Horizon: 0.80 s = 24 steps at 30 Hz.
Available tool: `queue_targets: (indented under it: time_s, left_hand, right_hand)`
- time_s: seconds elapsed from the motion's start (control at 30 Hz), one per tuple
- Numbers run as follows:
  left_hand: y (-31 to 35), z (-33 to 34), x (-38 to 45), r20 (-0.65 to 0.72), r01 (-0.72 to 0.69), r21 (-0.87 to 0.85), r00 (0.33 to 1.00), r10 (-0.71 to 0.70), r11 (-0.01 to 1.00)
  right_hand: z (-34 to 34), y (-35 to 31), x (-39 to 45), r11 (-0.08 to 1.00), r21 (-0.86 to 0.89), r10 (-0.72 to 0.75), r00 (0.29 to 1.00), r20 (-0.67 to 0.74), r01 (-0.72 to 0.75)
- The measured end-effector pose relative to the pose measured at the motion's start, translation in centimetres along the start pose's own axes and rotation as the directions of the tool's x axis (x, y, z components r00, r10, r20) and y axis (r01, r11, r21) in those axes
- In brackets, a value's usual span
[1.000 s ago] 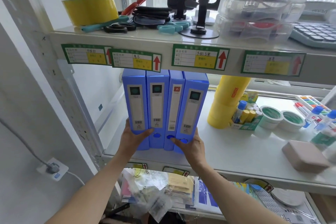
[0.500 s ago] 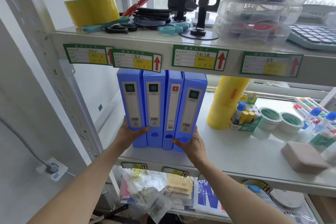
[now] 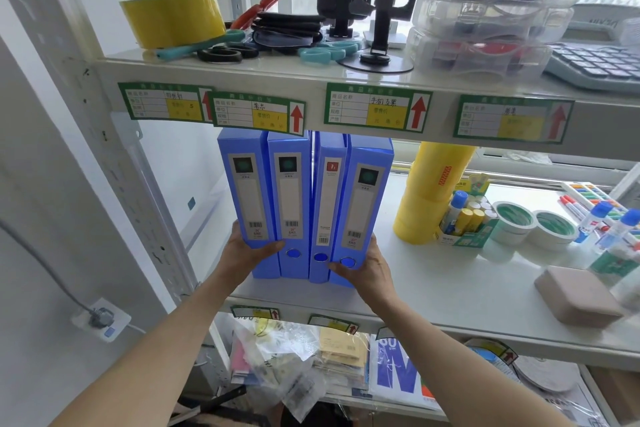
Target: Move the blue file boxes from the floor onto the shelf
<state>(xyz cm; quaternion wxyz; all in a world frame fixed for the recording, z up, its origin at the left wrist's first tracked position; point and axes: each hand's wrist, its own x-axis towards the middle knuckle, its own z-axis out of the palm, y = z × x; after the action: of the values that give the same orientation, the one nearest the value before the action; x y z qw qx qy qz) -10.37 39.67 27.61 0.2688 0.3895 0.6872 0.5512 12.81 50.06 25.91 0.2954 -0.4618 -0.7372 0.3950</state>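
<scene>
Several blue file boxes (image 3: 298,204) stand upright, spines toward me, in a tight row at the left end of the middle white shelf (image 3: 433,291). My left hand (image 3: 244,255) clasps the leftmost box low on its outer side, thumb across the spine. My right hand (image 3: 367,267) presses the rightmost box from the right, thumb by its round finger hole. The rightmost box leans slightly left at the top. The boxes' tops reach just under the upper shelf's labelled front edge (image 3: 311,107).
A stack of yellow tape rolls (image 3: 429,198) stands just right of the boxes, then a glue-stick box (image 3: 465,218), white tape rolls (image 3: 533,224) and a tan block (image 3: 578,295). The shelf's left upright (image 3: 114,156) is close by. Bagged papers (image 3: 294,364) fill the shelf below.
Both hands have pushed the row of boxes a little left and further onto the shelf. The grip on the outer boxes is unchanged.
</scene>
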Motion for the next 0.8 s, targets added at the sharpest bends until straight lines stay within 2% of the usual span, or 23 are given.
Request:
queue_targets:
  time_s: [0.2, 0.37, 0.47, 0.63, 0.73, 0.8]
  left_hand:
    - [0.2, -0.4, -0.5, 0.027, 0.050, 0.065, 0.998, -0.052, 0.997]
    - [1.6, -0.4, -2.2, 0.147, 0.123, 0.186, 0.977, -0.151, 0.975]
    - [2.8, -0.2, -3.2, 0.138, 0.123, 0.219, 0.978, -0.156, 0.968]
    - [4.8, -0.5, -4.2, 0.087, 0.129, 0.175, 0.986, -0.145, 0.976]
    - [6.1, -0.6, -4.8, 0.015, 0.169, 0.288, 0.983, -0.181, 0.943]
    - [6.6, -0.7, -5.2, 0.002, 0.223, 0.413, 0.969, -0.246, 0.883]
  right_hand:
    - [-0.8, -0.7, 0.1, 1.000, -0.021, 0.009, 0.999, 0.035, -0.008]
    - [-1.7, -1.4, -0.2, 0.998, -0.049, -0.028, 0.994, 0.104, 0.034]
    - [-2.3, -1.8, -1.1, 0.998, -0.060, -0.006, 0.995, 0.101, 0.012]
    - [-3.5, -2.7, -2.0, 0.995, -0.096, 0.030, 0.996, 0.082, -0.022]
    - [-4.5, -3.5, -2.6, 0.992, -0.119, 0.046, 0.996, 0.081, -0.036]
    - [-5.0, -3.9, -3.0, 0.989, -0.148, 0.038, 0.998, 0.058, -0.029]
